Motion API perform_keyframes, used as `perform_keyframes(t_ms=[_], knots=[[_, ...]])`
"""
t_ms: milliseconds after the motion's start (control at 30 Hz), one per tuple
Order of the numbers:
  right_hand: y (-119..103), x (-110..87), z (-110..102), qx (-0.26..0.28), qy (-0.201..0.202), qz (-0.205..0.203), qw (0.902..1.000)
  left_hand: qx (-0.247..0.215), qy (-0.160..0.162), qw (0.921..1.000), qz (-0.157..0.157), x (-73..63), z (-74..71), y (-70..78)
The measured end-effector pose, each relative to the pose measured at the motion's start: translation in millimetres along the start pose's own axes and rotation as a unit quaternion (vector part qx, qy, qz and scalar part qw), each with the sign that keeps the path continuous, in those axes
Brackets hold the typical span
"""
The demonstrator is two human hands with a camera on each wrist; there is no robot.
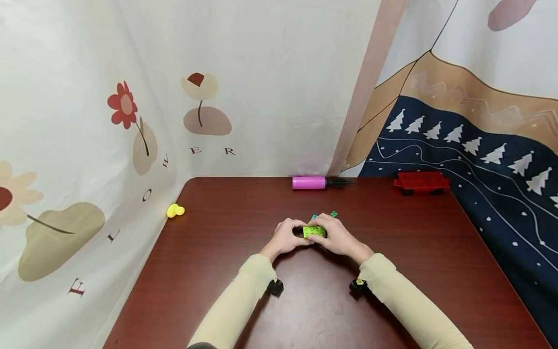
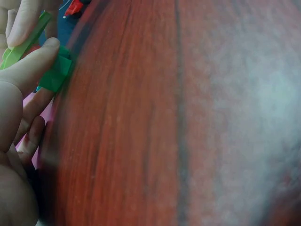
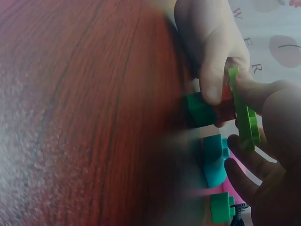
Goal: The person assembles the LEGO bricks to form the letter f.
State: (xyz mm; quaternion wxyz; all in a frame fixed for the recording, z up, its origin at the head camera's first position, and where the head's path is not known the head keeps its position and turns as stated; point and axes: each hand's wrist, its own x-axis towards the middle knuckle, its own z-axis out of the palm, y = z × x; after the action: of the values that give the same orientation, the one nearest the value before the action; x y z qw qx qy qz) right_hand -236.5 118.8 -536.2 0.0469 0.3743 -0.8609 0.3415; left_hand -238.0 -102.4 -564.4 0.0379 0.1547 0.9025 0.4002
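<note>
My left hand (image 1: 287,236) grips a dark green toy brick (image 3: 200,110) with a red brick (image 3: 225,108) against it, its thumb pressed on the side. A flat lime-green studded brick (image 1: 314,232) is pinched between the thumb and fingers of my right hand (image 1: 336,236). In the right wrist view the lime brick stands right beside the red one; whether they are joined I cannot tell. Just beyond the hands are a teal brick (image 3: 214,161) and another green brick (image 3: 220,207) on the table. Fingers partly cover the held bricks.
Along the back of the brown table (image 1: 226,232) lies a pink pump-like cylinder (image 1: 309,182) with a black end. A red toy wagon (image 1: 422,182) stands at the back right corner. A yellow rounded object (image 1: 175,210) sits by the left edge. Printed curtains hang behind.
</note>
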Motion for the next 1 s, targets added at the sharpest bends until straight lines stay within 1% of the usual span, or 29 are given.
perform_keyframes(t_ms=[167,400,600,833,1000], knots=[[-0.1,1.4,1.1,-0.007,0.013,0.004,0.9999,-0.001,0.0,1.0,-0.002,0.1,-0.6,1.0],[-2.3,3.4,3.4,-0.012,0.018,0.018,0.9996,-0.005,-0.007,0.9999,-0.009,0.1,0.0,1.1],[-5.7,6.5,5.1,-0.018,0.029,0.019,0.9992,-0.003,-0.002,1.0,-0.005,1.2,0.6,0.5],[-3.1,4.3,8.4,0.002,0.035,0.042,0.9985,-0.006,-0.007,0.9999,-0.014,-0.8,0.0,1.3],[-0.6,2.6,12.1,0.027,0.04,0.05,0.9976,-0.008,-0.009,0.9999,-0.012,-2.5,1.2,-0.1]])
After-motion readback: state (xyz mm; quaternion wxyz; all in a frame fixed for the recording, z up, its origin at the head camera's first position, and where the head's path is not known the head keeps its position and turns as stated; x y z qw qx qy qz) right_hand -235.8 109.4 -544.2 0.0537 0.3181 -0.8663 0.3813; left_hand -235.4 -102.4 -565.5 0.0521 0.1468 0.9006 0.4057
